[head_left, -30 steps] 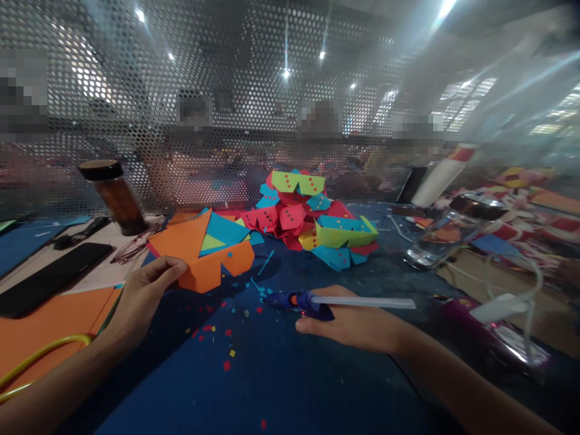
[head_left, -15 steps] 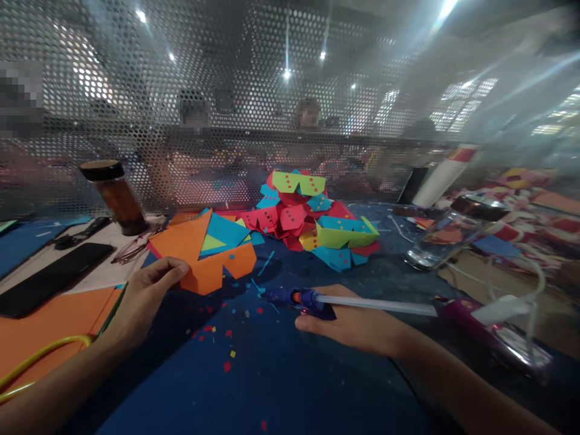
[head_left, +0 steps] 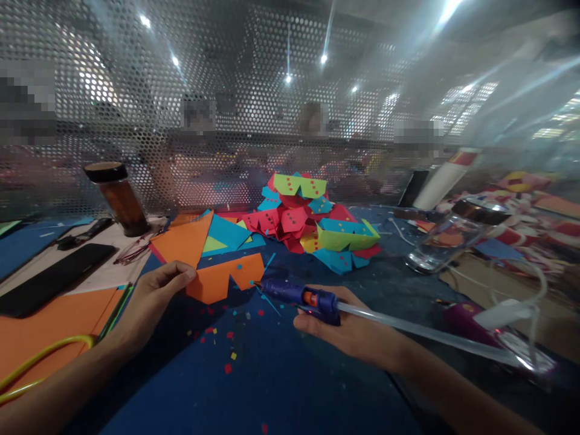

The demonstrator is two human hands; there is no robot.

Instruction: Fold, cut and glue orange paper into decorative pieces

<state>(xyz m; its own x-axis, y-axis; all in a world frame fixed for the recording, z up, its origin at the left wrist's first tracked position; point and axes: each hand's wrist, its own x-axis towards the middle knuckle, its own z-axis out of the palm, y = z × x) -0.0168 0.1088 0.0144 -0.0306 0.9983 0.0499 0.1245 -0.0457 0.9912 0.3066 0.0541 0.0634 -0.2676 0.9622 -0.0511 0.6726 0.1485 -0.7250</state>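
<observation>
My left hand (head_left: pixel 158 299) pinches the left end of an orange paper mask (head_left: pixel 215 282) between thumb and fingers. Small blue squares sit on the mask's right half. My right hand (head_left: pixel 344 329) is wrapped round a blue glue gun (head_left: pixel 312 302), which has a long clear glue stick (head_left: pixel 421 331) coming out of its back. The gun's nozzle is at the mask's right part, by a blue square; whether it touches cannot be told. Several tiny coloured paper squares (head_left: pixel 229 335) lie scattered on the dark blue table (head_left: pixel 254 393) below the mask.
Behind lie piled colourful paper masks (head_left: pixel 294 220) and orange sheets (head_left: pixel 185 238). To the left are a brown jar (head_left: pixel 122 202), a black phone (head_left: pixel 57 278) and yellow-handled scissors (head_left: pixel 45 359). At right stand a glass bottle (head_left: pixel 446 238) and a purple device (head_left: pixel 502 338). People show behind a perforated screen (head_left: pixel 254 72).
The glue gun has turned and its nozzle has moved left and up to the mask. The mask and my left hand have shifted slightly right and down.
</observation>
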